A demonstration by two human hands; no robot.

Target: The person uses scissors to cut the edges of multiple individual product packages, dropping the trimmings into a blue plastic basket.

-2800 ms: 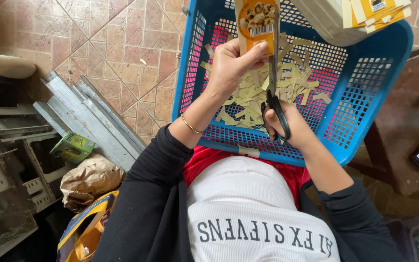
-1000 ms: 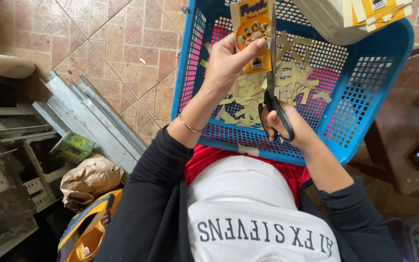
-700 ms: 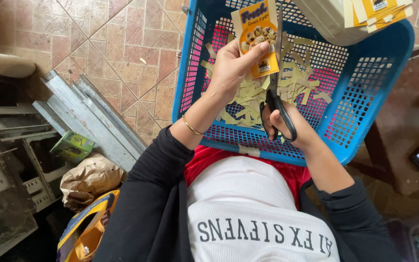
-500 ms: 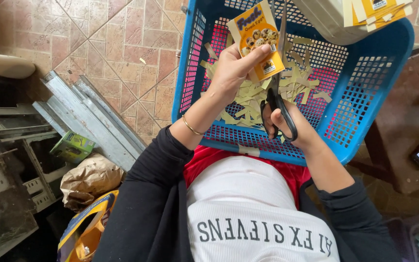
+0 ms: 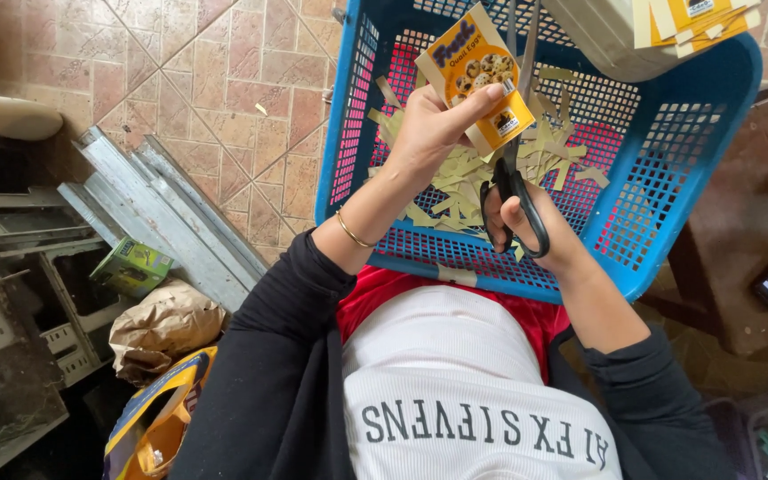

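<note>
- L hand (image 5: 433, 133) pinches yellow card (image 5: 480, 76) over blue basket (image 5: 668, 222)
- R hand (image 5: 540, 233) grips scissors (image 5: 516, 169); blades at card edge
- Step: trimming; next cut needs card held steady

Setting: informal home workspace or storage corner, seated work over the floor.
Evidence: worn terracotta tiled floor (image 5: 224, 98); grey metal channel lengths (image 5: 166, 218) lying loose; crumpled brown paper bag (image 5: 162, 327); blue plastic lattice basket (image 5: 695, 160) holding yellow paper offcuts (image 5: 455, 178).
</note>
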